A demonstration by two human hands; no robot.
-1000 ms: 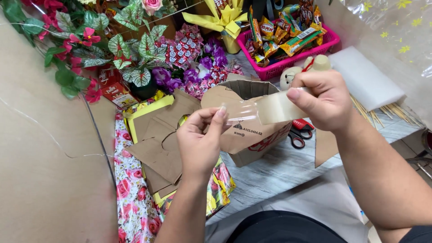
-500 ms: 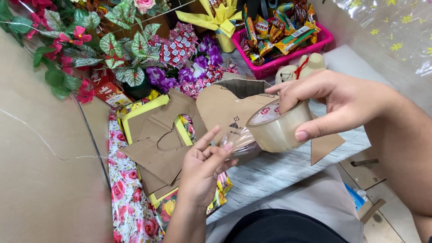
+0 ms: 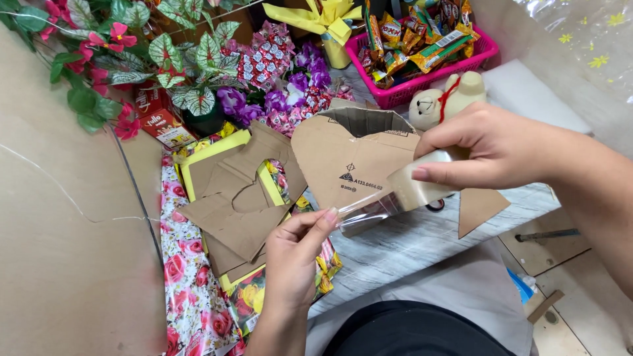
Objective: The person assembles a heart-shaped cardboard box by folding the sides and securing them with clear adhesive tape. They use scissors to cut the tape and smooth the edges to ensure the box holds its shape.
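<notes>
The right hand [image 3: 501, 148] is wrapped round a roll of clear packing tape [image 3: 422, 184], thumb along the near face and fingers curled over the top, so most of the roll is hidden in the grip. From it a glossy, see-through strip of tape [image 3: 366, 211] runs out toward the person's left and slightly down, its long axis slanting from the roll to the left hand [image 3: 293, 254]. That hand is closed in a pinch, thumb and forefinger tips nipping the loose end of the strip, the other fingers folded under. The strip hangs in the air just in front of a heart-shaped cardboard box [image 3: 353, 161], matte brown and flat-faced with a rough cut rim, its open top facing up and away; whether the tape touches the card cannot be made out.

Left of the box lies a flat cardboard offcut [image 3: 234, 211] with a heart-shaped hole, resting on yellow-edged sheets and rose-printed wrapping paper [image 3: 194, 290] that drapes over the near edge of the pale wood-grain table [image 3: 422, 240]. A triangular scrap of card [image 3: 481, 207] sits under the right wrist. Toward the far edge there's a small cream plush bear [image 3: 442, 102], a pink plastic basket [image 3: 422, 89] full of shiny snack wrappers, and artificial flowers with veined leaves [image 3: 191, 59].
</notes>
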